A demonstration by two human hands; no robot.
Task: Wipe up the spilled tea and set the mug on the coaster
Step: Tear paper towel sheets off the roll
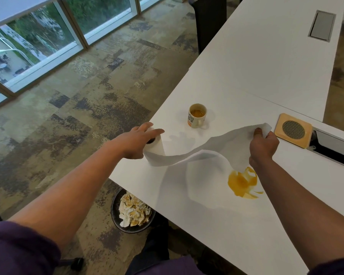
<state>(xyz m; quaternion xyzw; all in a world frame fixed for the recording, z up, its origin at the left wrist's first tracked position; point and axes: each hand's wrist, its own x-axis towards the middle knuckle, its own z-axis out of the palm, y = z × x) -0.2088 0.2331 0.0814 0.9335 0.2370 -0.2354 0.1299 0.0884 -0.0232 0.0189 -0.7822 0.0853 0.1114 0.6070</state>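
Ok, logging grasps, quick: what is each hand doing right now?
Left hand: open, fingers straight, resting on the paper towel roll.
Right hand: pinching the pulled-out paper towel sheet.

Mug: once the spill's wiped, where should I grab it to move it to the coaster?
Take the mug by its handle, which points toward you and slightly right, coming in from the near side. It stands upright with tea inside, so keep it level. A grip round the body would also work.

White table (246,80), amber spill (241,182), cream mug (196,115) with seemingly orange lettering.
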